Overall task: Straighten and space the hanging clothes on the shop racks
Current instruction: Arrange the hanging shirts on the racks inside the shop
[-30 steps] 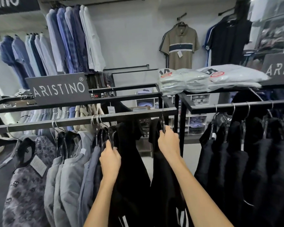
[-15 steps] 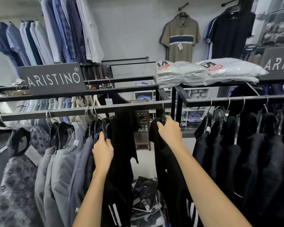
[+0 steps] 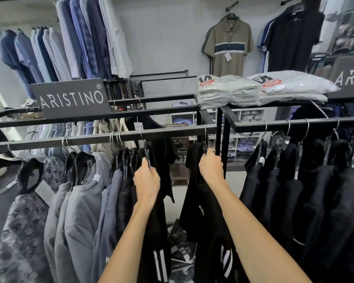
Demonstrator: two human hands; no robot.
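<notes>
Where the black rail [image 3: 90, 140] runs in from nine o'clock, grey tops [image 3: 80, 201] hang bunched below an ARISTINO sign [image 3: 70, 98], with blue shirts [image 3: 86, 37] on the white wall behind. Near centre the left hand [image 3: 146, 181] grips the hanger of a black shirt [image 3: 161, 156]. The right hand [image 3: 211, 169] is curled round the hanger neck of a second black shirt [image 3: 200, 217], with a gap between the two. Bagged folded shirts [image 3: 229, 90] lie on the rack top at one o'clock. Dark garments [image 3: 294, 190] at three o'clock are cut off by the edge. At six o'clock, possibly plastic packets [image 3: 180, 248] lie on the floor, half hidden.
</notes>
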